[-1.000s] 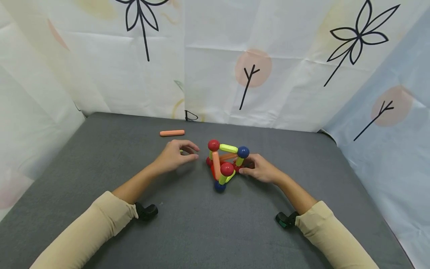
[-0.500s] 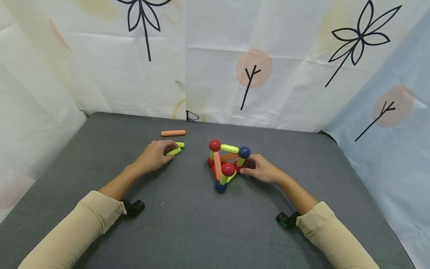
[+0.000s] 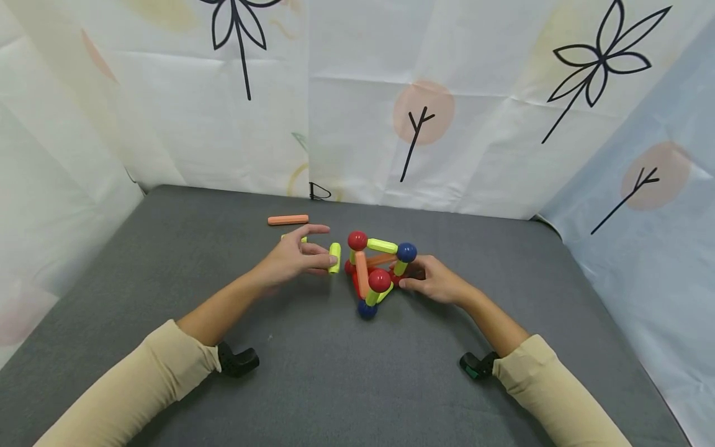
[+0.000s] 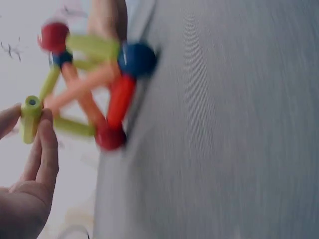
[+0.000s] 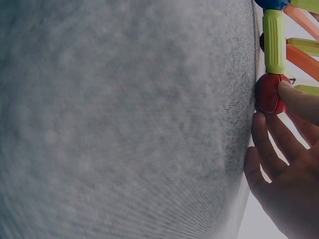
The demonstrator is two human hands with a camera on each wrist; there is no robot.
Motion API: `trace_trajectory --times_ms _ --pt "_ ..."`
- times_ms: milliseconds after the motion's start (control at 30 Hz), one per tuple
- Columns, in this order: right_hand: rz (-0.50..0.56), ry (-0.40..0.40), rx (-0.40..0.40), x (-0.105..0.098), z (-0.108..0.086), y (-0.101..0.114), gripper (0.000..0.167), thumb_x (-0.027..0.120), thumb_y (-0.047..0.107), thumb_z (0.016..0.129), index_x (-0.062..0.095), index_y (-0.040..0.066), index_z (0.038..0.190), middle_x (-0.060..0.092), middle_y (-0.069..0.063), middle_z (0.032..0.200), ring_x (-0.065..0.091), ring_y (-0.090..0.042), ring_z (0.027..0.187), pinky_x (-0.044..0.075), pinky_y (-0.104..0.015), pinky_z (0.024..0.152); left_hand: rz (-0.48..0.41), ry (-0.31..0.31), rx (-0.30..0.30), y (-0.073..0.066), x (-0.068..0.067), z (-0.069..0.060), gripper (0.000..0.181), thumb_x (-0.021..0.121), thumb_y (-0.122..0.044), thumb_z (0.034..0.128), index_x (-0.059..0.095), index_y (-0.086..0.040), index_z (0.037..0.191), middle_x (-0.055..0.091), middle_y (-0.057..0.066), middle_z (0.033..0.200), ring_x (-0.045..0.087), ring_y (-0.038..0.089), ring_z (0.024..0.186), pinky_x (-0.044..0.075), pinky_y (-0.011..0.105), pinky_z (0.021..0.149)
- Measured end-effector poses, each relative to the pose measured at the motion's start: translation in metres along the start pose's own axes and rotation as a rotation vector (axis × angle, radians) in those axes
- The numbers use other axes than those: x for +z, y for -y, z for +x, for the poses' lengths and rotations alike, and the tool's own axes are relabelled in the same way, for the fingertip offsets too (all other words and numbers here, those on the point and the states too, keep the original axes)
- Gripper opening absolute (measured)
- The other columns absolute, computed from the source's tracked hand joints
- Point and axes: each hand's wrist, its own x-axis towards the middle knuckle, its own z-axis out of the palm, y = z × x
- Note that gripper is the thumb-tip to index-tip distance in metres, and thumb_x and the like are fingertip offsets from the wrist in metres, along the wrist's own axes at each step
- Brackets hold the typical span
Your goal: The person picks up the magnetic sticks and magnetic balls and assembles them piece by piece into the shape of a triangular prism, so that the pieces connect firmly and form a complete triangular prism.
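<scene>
My left hand (image 3: 290, 256) pinches a yellow-green magnetic stick (image 3: 334, 257) between thumb and fingers. In the left wrist view the stick (image 4: 30, 122) points one round end toward the camera. Just right of it stands a frame of magnetic sticks and balls, with a red ball (image 3: 357, 240) and a blue ball (image 3: 406, 252) at upper corners. Orange, red and yellow-green sticks link the balls. At the frame's right side my right hand (image 3: 438, 280) holds a low red ball (image 5: 268, 93), thumb on one side and fingertips on the other.
A loose orange stick (image 3: 287, 220) lies on the grey table (image 3: 357, 379) beyond my left hand. Another yellow-green stick (image 3: 303, 239) lies partly hidden behind that hand. A patterned cloth (image 3: 357, 124) hangs along the table's back edge.
My left hand first went left to the two loose yellow-green sticks, then came back right toward the frame with one of them. The right hand and the frame have stayed put.
</scene>
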Motion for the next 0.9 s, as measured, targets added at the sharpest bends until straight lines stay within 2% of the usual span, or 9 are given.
trace_trajectory --times_ms 133,233,300,400,567,767,900 --pt "0.004 0.0 -0.013 0.0 0.0 0.0 0.034 0.066 0.003 0.094 0.06 -0.006 0.127 0.067 -0.017 0.118 0.064 -0.029 0.106 0.05 -0.046 0.093 -0.1 0.019 -0.032 -0.009 0.02 -0.004 0.068 0.074 -0.016 0.0903 0.037 -0.011 0.147 0.072 0.013 0.106 0.071 0.024 0.09 0.054 0.044 0.091" --pt "0.001 -0.003 -0.023 0.0 0.001 0.0 0.034 0.066 0.003 0.094 0.06 -0.005 0.126 0.067 -0.017 0.117 0.064 -0.028 0.105 0.051 -0.044 0.092 -0.135 0.012 -0.039 -0.011 0.032 -0.005 0.067 0.074 -0.016 0.09 0.037 -0.011 0.146 0.072 0.014 0.105 0.071 0.025 0.091 0.055 0.043 0.09" --pt "-0.006 -0.006 -0.025 0.0 0.001 0.0 0.033 0.066 0.003 0.094 0.061 -0.005 0.126 0.067 -0.016 0.116 0.065 -0.027 0.104 0.051 -0.042 0.091 -0.152 -0.015 -0.042 -0.011 0.039 -0.004 0.068 0.074 -0.014 0.0898 0.037 -0.011 0.146 0.072 0.014 0.104 0.071 0.024 0.091 0.055 0.043 0.089" --pt "-0.012 -0.009 -0.019 0.0 0.001 0.0 0.033 0.066 0.003 0.094 0.061 -0.004 0.126 0.068 -0.014 0.116 0.065 -0.026 0.104 0.051 -0.04 0.091 -0.166 -0.086 -0.057 -0.011 0.048 -0.002 0.07 0.076 -0.014 0.089 0.036 -0.011 0.147 0.072 0.014 0.101 0.072 0.024 0.089 0.055 0.042 0.09" --pt "-0.016 -0.009 -0.019 0.0 0.0 -0.002 0.034 0.066 0.004 0.094 0.061 -0.004 0.127 0.068 -0.014 0.116 0.065 -0.027 0.105 0.051 -0.042 0.091 -0.175 -0.183 -0.097 -0.011 0.061 0.002 0.074 0.078 -0.018 0.0876 0.034 -0.012 0.147 0.073 0.013 0.102 0.073 0.024 0.089 0.054 0.043 0.092" --pt "-0.015 -0.013 -0.027 0.0 0.001 -0.004 0.033 0.066 0.004 0.094 0.061 -0.004 0.125 0.068 -0.015 0.116 0.064 -0.028 0.106 0.051 -0.044 0.092 -0.142 -0.242 -0.12 -0.013 0.073 0.004 0.07 0.08 -0.023 0.0863 0.039 -0.014 0.143 0.074 0.012 0.1 0.073 0.024 0.085 0.057 0.038 0.082" --pt "-0.022 -0.01 -0.032 0.0 0.001 -0.005 0.032 0.066 0.004 0.094 0.062 -0.004 0.125 0.068 -0.014 0.115 0.065 -0.028 0.106 0.051 -0.044 0.091 -0.158 -0.245 -0.124 -0.014 0.077 0.006 0.071 0.08 -0.024 0.0866 0.038 -0.013 0.143 0.074 0.013 0.096 0.073 0.023 0.081 0.057 0.041 0.085"
